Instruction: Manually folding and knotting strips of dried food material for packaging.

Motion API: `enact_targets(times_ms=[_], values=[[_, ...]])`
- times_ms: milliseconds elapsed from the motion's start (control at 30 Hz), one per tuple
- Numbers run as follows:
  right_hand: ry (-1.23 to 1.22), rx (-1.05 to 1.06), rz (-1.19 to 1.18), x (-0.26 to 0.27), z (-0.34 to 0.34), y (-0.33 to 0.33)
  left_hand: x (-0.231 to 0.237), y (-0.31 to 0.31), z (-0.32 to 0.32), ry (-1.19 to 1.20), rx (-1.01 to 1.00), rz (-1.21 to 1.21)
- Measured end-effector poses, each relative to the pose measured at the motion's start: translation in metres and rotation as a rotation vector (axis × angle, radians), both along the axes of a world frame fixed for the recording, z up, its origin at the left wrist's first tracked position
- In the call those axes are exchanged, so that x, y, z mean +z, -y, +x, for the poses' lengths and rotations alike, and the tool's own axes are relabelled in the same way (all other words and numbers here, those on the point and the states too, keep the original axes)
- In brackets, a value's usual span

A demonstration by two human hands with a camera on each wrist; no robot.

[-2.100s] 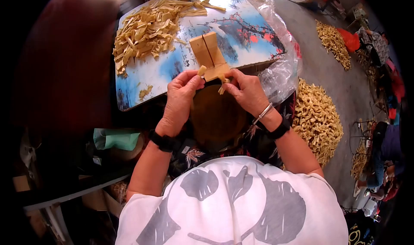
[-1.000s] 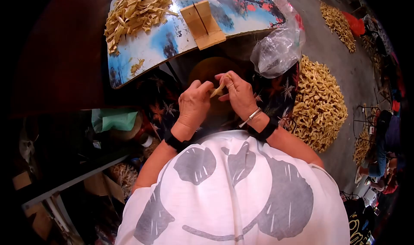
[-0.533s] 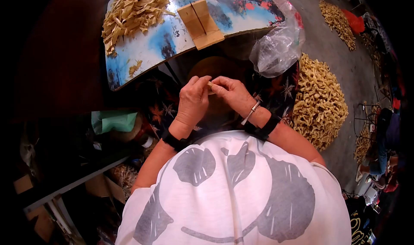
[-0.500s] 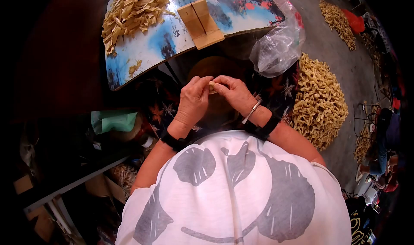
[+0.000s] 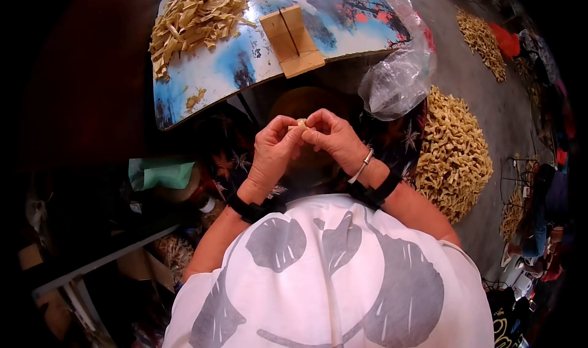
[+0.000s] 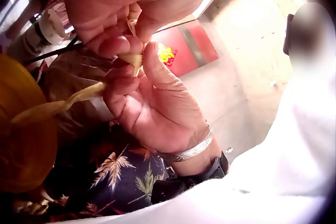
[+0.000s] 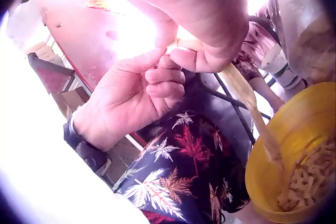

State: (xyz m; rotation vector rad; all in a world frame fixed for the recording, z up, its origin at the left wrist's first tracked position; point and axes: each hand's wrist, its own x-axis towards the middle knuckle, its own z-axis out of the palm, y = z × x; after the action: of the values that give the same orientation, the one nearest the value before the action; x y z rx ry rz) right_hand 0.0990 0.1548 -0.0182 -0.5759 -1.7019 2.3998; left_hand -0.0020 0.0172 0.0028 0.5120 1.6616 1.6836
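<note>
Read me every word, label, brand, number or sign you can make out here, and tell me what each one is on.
None can be read with certainty.
Tabletop: small dark marks like written characters, too small to read.
Black cloth, lower right of the head view: yellow marks, possibly lettering, too blurred to read.
</note>
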Motion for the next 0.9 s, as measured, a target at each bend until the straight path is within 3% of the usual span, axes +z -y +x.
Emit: enact_targets(times_ms=[100, 133, 233, 333, 433, 567, 667, 733, 800, 900], values=[[0.082, 0.002, 0.217, -0.001, 0.002, -0.002, -0.002, 0.001, -0.006, -0.175, 0.031, -0.017], [0.114, 0.016, 0.300, 0.000, 0.002, -0.002, 0.000, 0.001, -0.011, -0.131, 0.049, -0.028], [0.208, -0.024, 0.059, 0.007, 0.006, 0.006, 0.002, 0.005, -0.026, 0.003, 0.037, -0.046], [0.128, -0.076, -0.007, 0.011, 0.005, 0.010, -0.007, 0.002, -0.023, 0.435, 0.123, 0.233], [0.051, -0.162, 0.023, 0.009, -0.001, 0.011, -0.011, 0.001, -0.004, 0.499, -0.020, 0.235], [0.168, -0.132, 0.391, 0.036, -0.002, 0.017, -0.012, 0.002, -0.005, 0.340, 0.004, 0.193], [0.052, -0.161, 0.916, 0.024, -0.006, 0.000, -0.008, 0.007, -0.011, 0.356, -0.077, 0.169], [0.050, -0.043, 0.642, 0.018, -0.012, -0.008, -0.006, 0.011, -0.010, 0.442, -0.196, 0.153], [0.001, 0.075, 0.336, 0.009, -0.016, -0.014, -0.011, 0.014, -0.007, 0.371, -0.249, 0.089], [0.054, 0.031, 0.313, 0.015, -0.018, -0.015, -0.013, 0.015, -0.001, 0.351, -0.171, 0.061]])
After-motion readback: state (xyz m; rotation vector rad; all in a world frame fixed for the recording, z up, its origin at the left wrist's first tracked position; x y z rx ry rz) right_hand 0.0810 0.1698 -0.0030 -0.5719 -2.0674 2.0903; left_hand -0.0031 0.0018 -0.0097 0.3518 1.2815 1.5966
